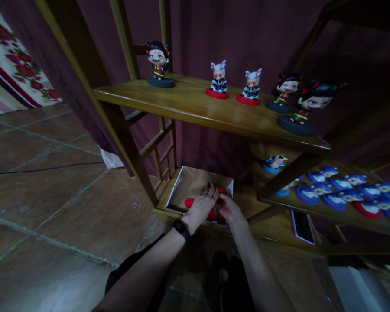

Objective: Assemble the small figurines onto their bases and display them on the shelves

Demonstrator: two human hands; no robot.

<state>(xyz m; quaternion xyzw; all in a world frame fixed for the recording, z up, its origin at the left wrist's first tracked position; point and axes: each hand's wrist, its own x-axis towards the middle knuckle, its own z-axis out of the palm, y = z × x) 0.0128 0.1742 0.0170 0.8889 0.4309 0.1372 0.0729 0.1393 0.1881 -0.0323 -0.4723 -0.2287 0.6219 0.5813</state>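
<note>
Both hands reach down into an open cardboard box (pixel 187 181) on the lowest wooden shelf. My left hand (pixel 202 204), with a black band at the wrist, lies over red-based pieces (pixel 189 202) in the box, fingers curled. My right hand (pixel 229 209) sits beside it, touching the same pile; its fingers are bent and partly hidden. What either hand grips cannot be made out. On the upper shelf (pixel 195 104) stand several small big-headed figurines, two on red bases (pixel 217 80) and others on black bases (pixel 158 63).
A lower right shelf holds several blue-based figurines (pixel 341 186) lying down. A phone (pixel 302 226) lies on the bottom board. Slanted wooden posts (pixel 123 130) frame the shelf unit. Tiled floor (pixel 45 173) spreads to the left, with a dark cable across it.
</note>
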